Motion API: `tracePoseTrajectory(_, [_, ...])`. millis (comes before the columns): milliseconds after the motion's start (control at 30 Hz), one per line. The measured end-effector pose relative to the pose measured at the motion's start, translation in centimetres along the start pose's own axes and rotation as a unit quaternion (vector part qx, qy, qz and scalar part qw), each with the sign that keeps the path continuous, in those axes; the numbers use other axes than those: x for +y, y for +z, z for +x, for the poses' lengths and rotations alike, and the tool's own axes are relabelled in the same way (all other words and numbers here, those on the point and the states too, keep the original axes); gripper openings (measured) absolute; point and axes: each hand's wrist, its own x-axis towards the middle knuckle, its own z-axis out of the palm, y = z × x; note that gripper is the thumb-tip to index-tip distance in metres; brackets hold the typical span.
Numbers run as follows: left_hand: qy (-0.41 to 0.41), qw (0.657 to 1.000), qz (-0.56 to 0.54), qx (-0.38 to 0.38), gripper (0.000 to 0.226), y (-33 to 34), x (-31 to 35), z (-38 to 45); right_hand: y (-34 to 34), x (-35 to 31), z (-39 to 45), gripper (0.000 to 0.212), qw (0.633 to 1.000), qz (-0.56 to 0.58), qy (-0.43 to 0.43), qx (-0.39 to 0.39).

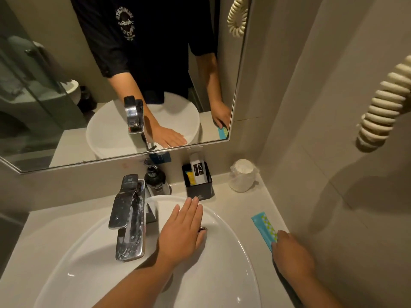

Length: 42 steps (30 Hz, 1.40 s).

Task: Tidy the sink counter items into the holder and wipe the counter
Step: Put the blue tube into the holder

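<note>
Counter [231, 210] holds blue packet [263, 227], its near end under right hand [291, 254], grip unclear

Teal packet [264, 228] flat beside holder [198, 184]

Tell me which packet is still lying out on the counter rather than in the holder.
The blue packet, lying flat on the counter right of the sink under the right hand. The white and yellow ones stand upright inside the black holder.

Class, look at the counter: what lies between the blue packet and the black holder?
In the head view, only bare counter lies between the blue packet and the black holder.
</note>
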Motion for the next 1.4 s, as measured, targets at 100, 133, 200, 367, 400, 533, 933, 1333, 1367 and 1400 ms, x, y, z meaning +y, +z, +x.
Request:
tracePoseTrajectory(100, [-0.003, 1.000, -0.008, -0.010, 0.060, -0.2, 0.0, -0.1, -0.1, 0.2, 0.5, 0.017, 0.996, 0.082, 0.014, -0.026])
tracePoseTrajectory(133, [-0.005, 1.000, -0.010, -0.013, 0.060, -0.3, 0.1, -0.1, -0.4, 0.3, 0.7, 0.016, 0.990, 0.134, 0.018, -0.036])
tracePoseTrajectory(200, [-0.007, 1.000, -0.016, -0.020, 0.060, -0.5, 0.2, -0.1, -1.5, 0.2, 1.1, 0.024, 0.958, 0.280, 0.030, -0.045])
tracePoseTrajectory(367, [-0.014, 0.997, -0.072, -0.035, 0.058, -1.4, 0.2, -0.4, -7.3, -2.1, 2.2, 0.029, 0.858, 0.510, -0.043, -0.028])
tracePoseTrajectory(400, [-0.018, 0.995, -0.093, -0.042, 0.058, -1.7, 0.3, -0.3, -9.0, -2.9, 2.5, 0.024, 0.840, 0.539, -0.061, -0.024])
tracePoseTrajectory(533, [-0.098, 0.956, -0.277, -0.007, 0.042, -3.9, 1.4, 0.6, -15.2, -7.4, 3.5, 0.012, 0.789, 0.596, -0.146, 0.015])
tracePoseTrajectory(933, [-0.314, 0.775, -0.481, 0.264, 0.021, -12.2, 0.8, 10.1, -16.3, -18.1, 8.6, 0.018, 0.759, 0.595, -0.259, 0.054])
tracePoseTrajectory(1333, [-0.401, 0.830, -0.367, 0.122, 0.021, -4.4, -0.2, 11.2, -7.2, -19.0, 12.0, 0.011, 0.819, 0.516, -0.250, -0.004])
tracePoseTrajectory(1367, [-0.401, 0.836, -0.355, 0.121, 0.021, -4.1, -0.2, 11.2, -6.8, -18.9, 12.0, 0.011, 0.822, 0.515, -0.244, -0.003])
tracePoseTrajectory(1400, [-0.401, 0.840, -0.346, 0.121, 0.021, -3.8, -0.3, 11.3, -6.6, -18.8, 12.0, 0.011, 0.824, 0.514, -0.239, -0.001])
